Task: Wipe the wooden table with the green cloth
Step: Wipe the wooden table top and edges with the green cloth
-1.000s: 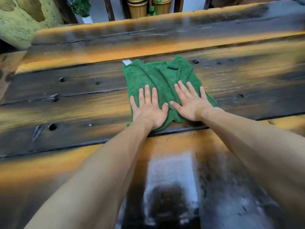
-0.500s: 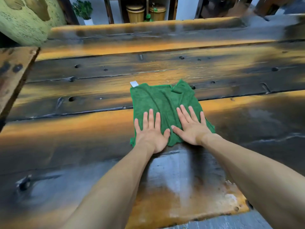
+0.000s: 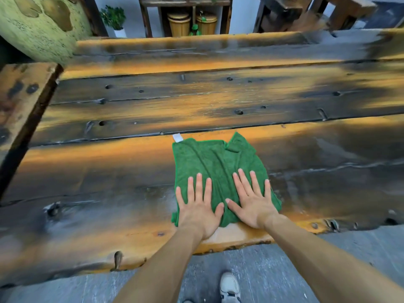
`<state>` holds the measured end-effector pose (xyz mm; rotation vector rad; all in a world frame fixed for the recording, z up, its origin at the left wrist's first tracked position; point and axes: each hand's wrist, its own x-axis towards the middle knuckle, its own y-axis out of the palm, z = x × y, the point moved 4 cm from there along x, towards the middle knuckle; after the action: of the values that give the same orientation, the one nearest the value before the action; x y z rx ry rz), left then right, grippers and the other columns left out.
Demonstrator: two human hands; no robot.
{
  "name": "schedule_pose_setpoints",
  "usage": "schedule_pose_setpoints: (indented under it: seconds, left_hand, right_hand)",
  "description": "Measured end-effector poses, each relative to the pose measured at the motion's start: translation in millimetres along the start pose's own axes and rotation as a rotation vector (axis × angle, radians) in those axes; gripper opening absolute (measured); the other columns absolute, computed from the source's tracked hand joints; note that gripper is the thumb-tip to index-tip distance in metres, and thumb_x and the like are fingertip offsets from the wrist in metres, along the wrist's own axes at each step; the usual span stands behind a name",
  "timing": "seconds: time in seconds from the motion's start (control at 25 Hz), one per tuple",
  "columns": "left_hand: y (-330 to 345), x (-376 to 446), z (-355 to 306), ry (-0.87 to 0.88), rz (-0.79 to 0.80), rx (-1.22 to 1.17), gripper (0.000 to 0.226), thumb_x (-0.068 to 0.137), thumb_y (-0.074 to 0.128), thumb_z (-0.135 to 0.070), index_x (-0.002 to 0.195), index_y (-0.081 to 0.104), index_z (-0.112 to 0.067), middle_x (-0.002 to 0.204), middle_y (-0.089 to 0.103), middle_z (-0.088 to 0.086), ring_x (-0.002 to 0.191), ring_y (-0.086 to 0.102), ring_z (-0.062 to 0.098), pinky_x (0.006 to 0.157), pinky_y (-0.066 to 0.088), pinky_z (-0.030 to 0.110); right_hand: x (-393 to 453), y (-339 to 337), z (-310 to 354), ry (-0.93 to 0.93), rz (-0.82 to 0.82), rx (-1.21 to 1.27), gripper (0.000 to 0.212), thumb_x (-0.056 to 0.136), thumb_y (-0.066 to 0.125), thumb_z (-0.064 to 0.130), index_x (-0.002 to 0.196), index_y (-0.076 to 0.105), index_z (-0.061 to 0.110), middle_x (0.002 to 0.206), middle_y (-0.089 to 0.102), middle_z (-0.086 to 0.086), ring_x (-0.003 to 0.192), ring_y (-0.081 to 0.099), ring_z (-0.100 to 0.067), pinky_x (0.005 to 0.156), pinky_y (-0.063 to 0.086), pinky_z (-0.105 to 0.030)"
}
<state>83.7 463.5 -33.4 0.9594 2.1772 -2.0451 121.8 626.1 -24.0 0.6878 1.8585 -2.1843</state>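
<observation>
While my shoe (image 3: 229, 286) stands on the floor below the table (image 3: 109, 171) edge, left hand (image 3: 200, 209) and right hand (image 3: 251, 204) press flat, fingers spread, on the cloth's (image 3: 214, 158) near half; cloth lies by the table's near edge, white tag (image 3: 177, 137) at its far corner.

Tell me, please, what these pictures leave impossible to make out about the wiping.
All in the head view:
- The wooden table under the green cloth: covered, so its cleanness is unknown.
- Cloth beneath the left hand and right hand: hidden by flat palms.
- Table's right end: cut off by the frame edge and blurred.
- The white tag: any print is too small to read.
</observation>
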Motion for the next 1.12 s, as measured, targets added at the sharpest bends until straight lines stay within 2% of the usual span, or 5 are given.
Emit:
schedule_pose_setpoints:
  seconds: [0.28, 0.4, 0.64, 0.88, 1.12]
  left_hand:
    - [27.6, -37.9, -16.7, 0.0, 0.007, 0.012, 0.087, 0.08, -0.013, -0.068, 0.151, -0.032, -0.021, 0.151, -0.049, 0.005, 0.141, -0.042, 0.03, 0.114, -0.021, 0.064]
    - [36.2, -54.3, -22.8, 0.025, -0.082, 0.017, 0.084, 0.095, 0.016, -0.066, 0.16, 0.015, -0.014, 0.168, -0.002, 0.014, 0.153, 0.004, 0.039, 0.114, 0.005, 0.068]
    - [41.6, -66.3, -29.1, 0.049, -0.102, 0.037, 0.074, 0.1, 0.016, -0.063, 0.153, 0.033, -0.013, 0.162, 0.029, 0.019, 0.145, 0.031, 0.045, 0.104, 0.019, 0.077]
    - [43.2, -57.3, -32.5, 0.105, -0.128, -0.006, 0.068, 0.1, 0.021, -0.06, 0.153, 0.032, -0.018, 0.161, 0.028, 0.025, 0.143, 0.029, 0.054, 0.105, 0.015, 0.081]
    - [31.9, -21.5, -54.3, 0.044, -0.091, -0.112, 0.074, 0.089, 0.037, -0.052, 0.148, 0.046, -0.009, 0.158, 0.027, 0.031, 0.142, 0.026, 0.059, 0.106, 0.022, 0.078]
  right_hand:
    - [-46.8, 26.4, -10.4, -0.012, 0.008, -0.002, 0.084, 0.079, -0.013, 0.078, 0.143, -0.039, 0.03, 0.147, -0.049, 0.014, 0.135, -0.048, -0.019, 0.111, -0.028, -0.057]
    - [-62.7, 34.7, -15.0, -0.016, -0.001, 0.019, 0.088, 0.074, -0.013, 0.075, 0.145, -0.036, 0.029, 0.15, -0.046, 0.014, 0.135, -0.048, -0.018, 0.111, -0.028, -0.056]
    - [-77.6, 49.8, -24.4, 0.056, -0.047, -0.018, 0.079, 0.095, 0.025, 0.07, 0.155, 0.034, 0.02, 0.163, 0.027, 0.001, 0.149, 0.021, -0.028, 0.109, 0.016, -0.06]
    - [-72.7, 47.2, -25.0, 0.109, -0.141, 0.041, 0.08, 0.094, 0.026, 0.074, 0.158, 0.023, 0.027, 0.165, 0.021, 0.003, 0.151, 0.014, -0.027, 0.114, 0.006, -0.058]
    - [-45.3, 29.2, -39.4, 0.169, -0.129, 0.112, 0.085, 0.079, -0.007, 0.082, 0.151, -0.025, 0.039, 0.158, -0.031, 0.013, 0.143, -0.039, -0.02, 0.111, -0.027, -0.056]
